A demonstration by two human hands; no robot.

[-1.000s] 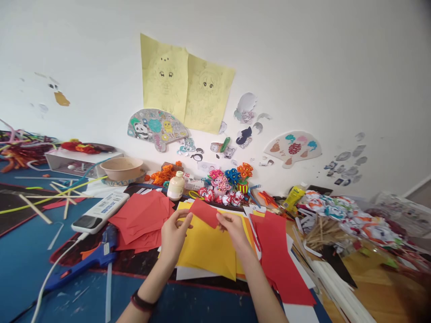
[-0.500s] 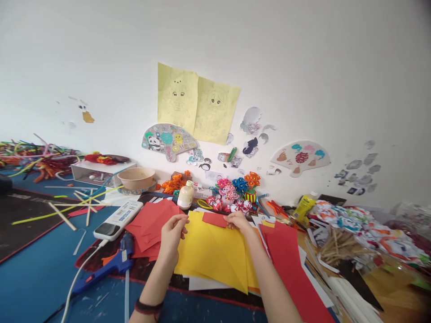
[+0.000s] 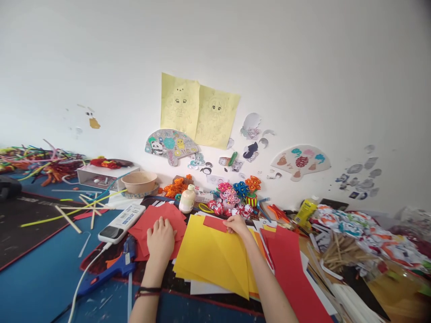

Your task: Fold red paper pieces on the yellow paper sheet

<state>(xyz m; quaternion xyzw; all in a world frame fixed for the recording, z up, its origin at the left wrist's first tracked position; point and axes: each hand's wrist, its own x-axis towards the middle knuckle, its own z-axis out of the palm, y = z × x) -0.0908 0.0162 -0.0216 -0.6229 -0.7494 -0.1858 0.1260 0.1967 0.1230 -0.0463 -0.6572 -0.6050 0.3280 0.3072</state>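
My left hand [image 3: 160, 238] lies flat, fingers spread, on a pile of red paper squares [image 3: 148, 221]. My right hand [image 3: 238, 225] pinches a small folded red paper piece [image 3: 215, 223] that rests on the far edge of a stack of yellow paper sheets [image 3: 212, 255]. A dark band circles my left wrist.
A blue glue gun [image 3: 111, 268] and a white power strip [image 3: 121, 220] lie left of the red pile. A long red paper strip [image 3: 289, 269] lies to the right. Behind stand a cream bottle [image 3: 186, 199], a bowl [image 3: 139, 181], paper flowers [image 3: 235, 194], wooden sticks [image 3: 340, 251] and pipe cleaners [image 3: 43, 161].
My left hand let go of the small red piece and moved left onto the red squares. My right hand lowered the piece onto the yellow sheets. The camera tilted upward.
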